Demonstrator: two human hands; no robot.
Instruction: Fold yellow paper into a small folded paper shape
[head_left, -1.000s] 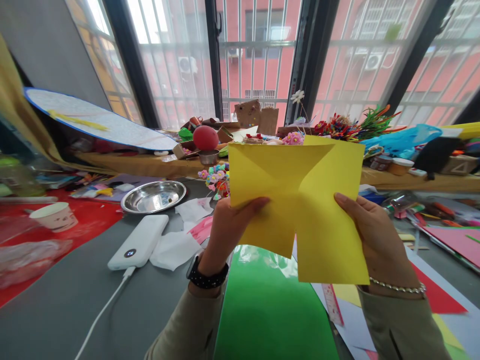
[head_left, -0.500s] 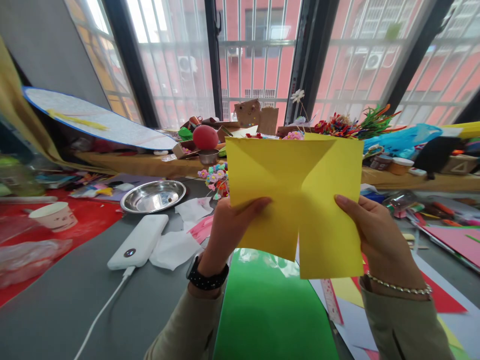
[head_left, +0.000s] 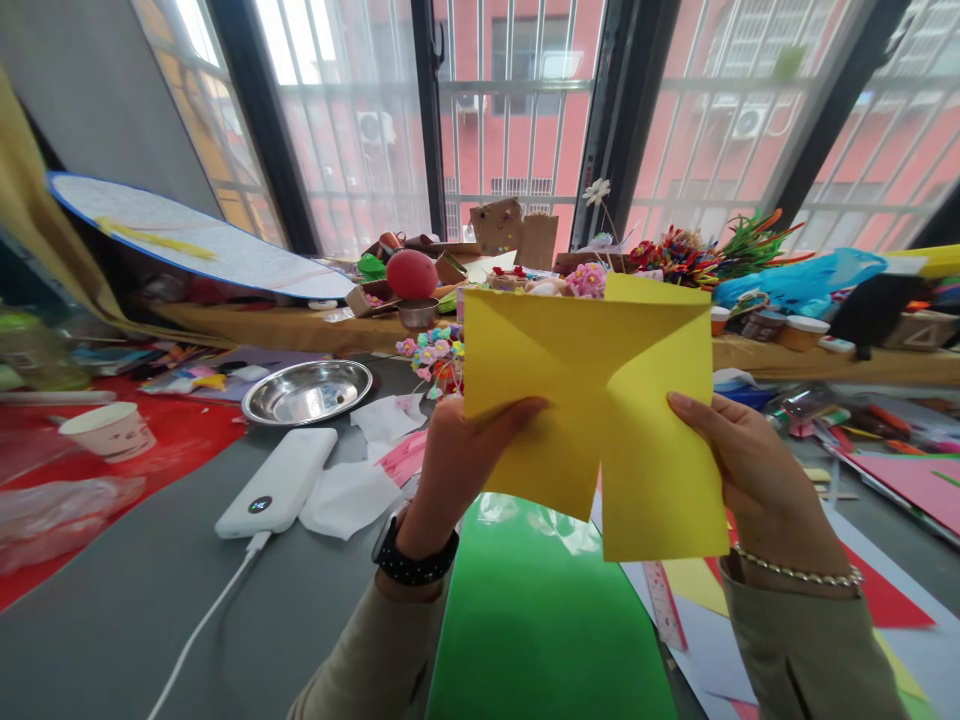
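A folded sheet of yellow paper [head_left: 592,400] is held up in front of me, with a slit running up from its lower edge. My left hand [head_left: 469,445] pinches its left side, thumb on the near face and the other fingers hidden behind. At the right side my right hand [head_left: 750,455] grips it the same way, thumb in front. Both hands are closed on the paper. Below it a glossy green sheet or board [head_left: 555,610] lies on the grey table.
Left of my arm are a white power bank [head_left: 281,480] with a cable, white paper scraps [head_left: 349,500] and a steel plate [head_left: 307,393]. Coloured papers and a pink ruler [head_left: 664,605] lie at right. Craft items crowd the windowsill, including a red balloon [head_left: 411,274].
The yellow paper's top edge has dipped slightly and tipped, showing more of the pink flowers behind it. Both hands keep their hold, almost unmoved.
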